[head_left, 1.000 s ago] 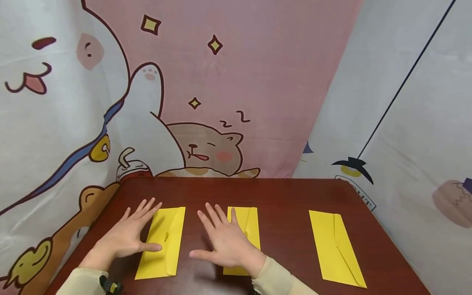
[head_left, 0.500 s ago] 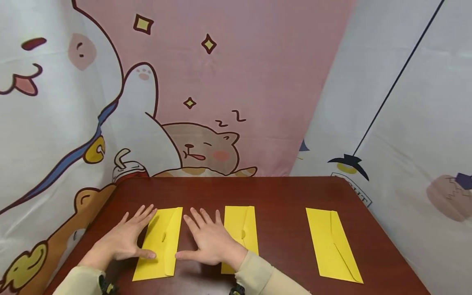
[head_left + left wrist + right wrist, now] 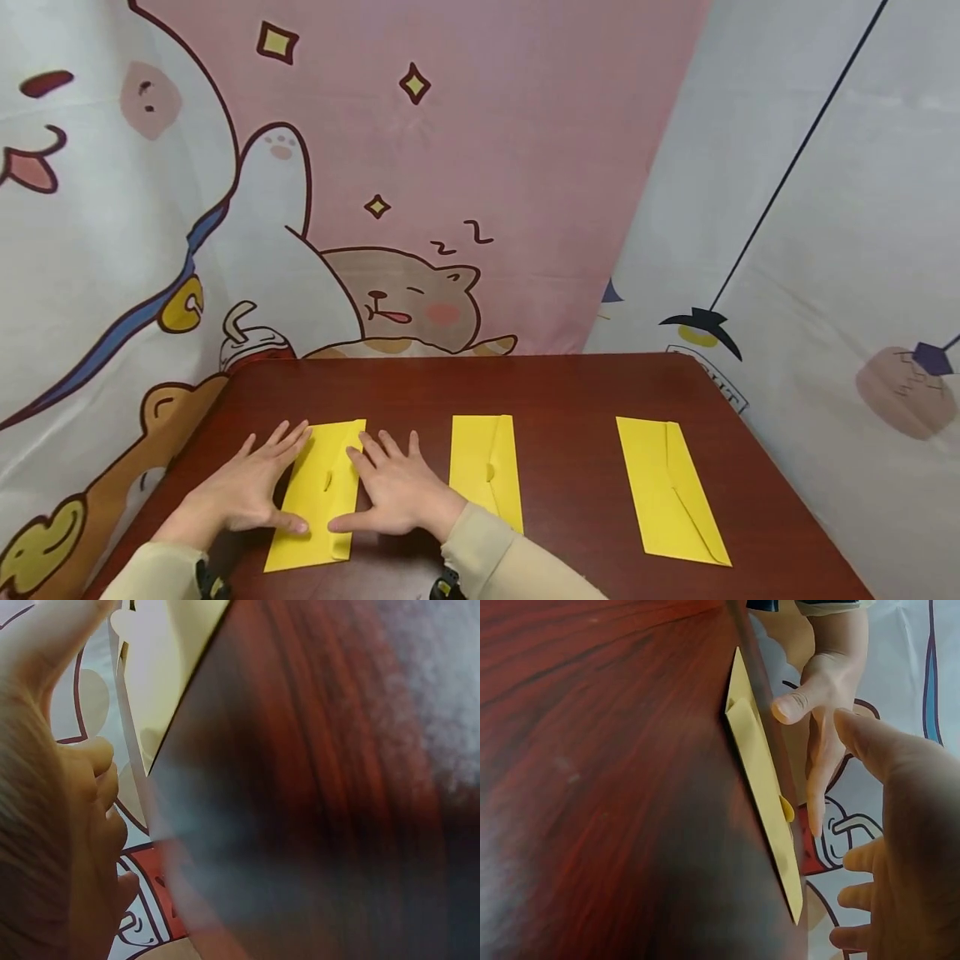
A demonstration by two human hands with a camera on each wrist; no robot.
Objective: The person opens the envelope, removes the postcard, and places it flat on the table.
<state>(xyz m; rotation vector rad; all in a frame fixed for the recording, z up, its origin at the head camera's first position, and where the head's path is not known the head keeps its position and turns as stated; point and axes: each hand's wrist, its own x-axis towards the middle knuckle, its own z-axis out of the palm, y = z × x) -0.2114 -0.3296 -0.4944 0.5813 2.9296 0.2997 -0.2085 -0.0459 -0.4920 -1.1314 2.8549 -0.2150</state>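
Even bright light; head view sharp, wrist views blurred.

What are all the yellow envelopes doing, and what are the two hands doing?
Left envelope: lying flat, flap closed, a hand at each long side.
Middle envelope: lying flat, flap closed, untouched.
Right envelope: lying flat, flap closed, untouched.
Left hand: fingers straight, thumb on the left envelope's edge.
Right hand: fingers straight, resting on the left envelope's right side.
Table: dark red wood, carrying all three envelopes.
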